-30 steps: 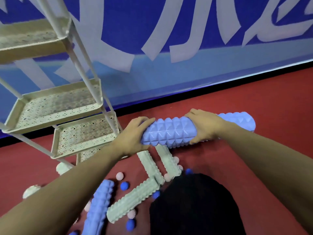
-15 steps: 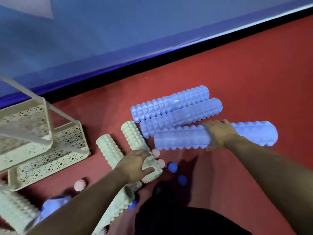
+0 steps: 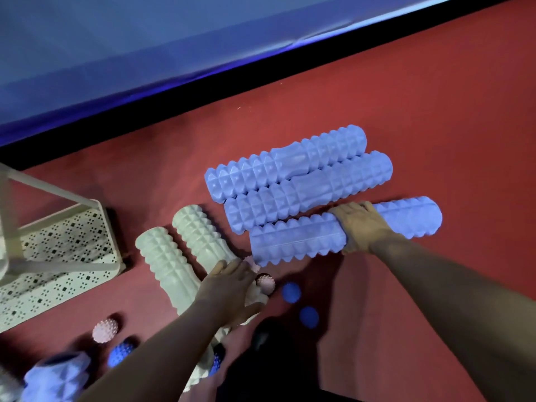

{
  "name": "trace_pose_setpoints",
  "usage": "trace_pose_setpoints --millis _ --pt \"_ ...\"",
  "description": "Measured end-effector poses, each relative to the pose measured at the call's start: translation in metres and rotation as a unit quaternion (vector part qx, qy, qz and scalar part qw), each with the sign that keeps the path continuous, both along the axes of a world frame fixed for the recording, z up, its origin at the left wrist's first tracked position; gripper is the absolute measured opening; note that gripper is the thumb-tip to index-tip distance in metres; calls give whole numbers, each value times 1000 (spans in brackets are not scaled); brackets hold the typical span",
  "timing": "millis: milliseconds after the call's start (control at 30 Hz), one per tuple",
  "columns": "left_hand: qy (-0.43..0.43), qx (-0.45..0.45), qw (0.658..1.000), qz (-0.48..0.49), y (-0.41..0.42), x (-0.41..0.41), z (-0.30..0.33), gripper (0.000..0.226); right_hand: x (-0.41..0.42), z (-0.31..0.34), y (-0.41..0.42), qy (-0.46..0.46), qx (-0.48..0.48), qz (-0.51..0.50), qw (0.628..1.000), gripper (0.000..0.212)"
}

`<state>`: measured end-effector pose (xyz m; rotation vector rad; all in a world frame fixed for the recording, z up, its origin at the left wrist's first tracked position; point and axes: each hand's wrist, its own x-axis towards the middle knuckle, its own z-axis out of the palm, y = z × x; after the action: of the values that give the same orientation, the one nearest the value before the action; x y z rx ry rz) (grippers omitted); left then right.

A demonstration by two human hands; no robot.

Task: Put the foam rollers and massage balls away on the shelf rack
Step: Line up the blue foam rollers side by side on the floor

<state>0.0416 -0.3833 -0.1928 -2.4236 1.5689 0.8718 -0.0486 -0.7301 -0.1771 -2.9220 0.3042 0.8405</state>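
Observation:
Three blue foam rollers lie side by side on the red floor. My right hand [image 3: 359, 227] grips the nearest blue roller [image 3: 295, 239] around its middle; the other two blue rollers [image 3: 287, 163] [image 3: 313, 192] lie just behind it. My left hand [image 3: 229, 288] grips the near end of a pale green roller [image 3: 197, 236], with a second pale green roller [image 3: 165, 262] lying beside it. A pink spiky ball [image 3: 265, 282] sits against my left fingers. The cream shelf rack [image 3: 58, 256] stands at the left, its lowest perforated tray near the floor.
Two blue balls [image 3: 291, 292] [image 3: 309, 316] lie between my arms. A pink ball [image 3: 105, 330] and a blue ball [image 3: 121, 351] lie by the rack. Another blue roller [image 3: 58, 378] pokes in at the bottom left. A blue wall with a black base runs behind.
A second ago both hands held the blue roller up near the rack. It now lies on the floor beside two others, and my left hand has moved onto the pale green roller.

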Motion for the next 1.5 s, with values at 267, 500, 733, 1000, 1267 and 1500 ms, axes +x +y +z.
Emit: trace_pose_setpoints --millis 267,500,733,1000,1267,1500 --pt "0 -26 1000 -14 20 4 6 73 32 -15 36 13 18 11 1000 111" --pt "5 -47 999 2 34 4 9 73 29 -23 56 -71 -54 -13 996 92" --pt "57 11 997 57 27 3 17 76 24 -22 70 -47 -81 -48 994 72" --pt "51 17 989 134 10 0 8 88 21 -27 71 -22 -4 -109 994 93" --pt "83 -142 939 302 -10 42 0 40 60 -3 48 -313 45 -126 940 55" --pt "133 -359 706 596 -57 128 0 32 168 -13 -5 -270 32 -326 906 61"
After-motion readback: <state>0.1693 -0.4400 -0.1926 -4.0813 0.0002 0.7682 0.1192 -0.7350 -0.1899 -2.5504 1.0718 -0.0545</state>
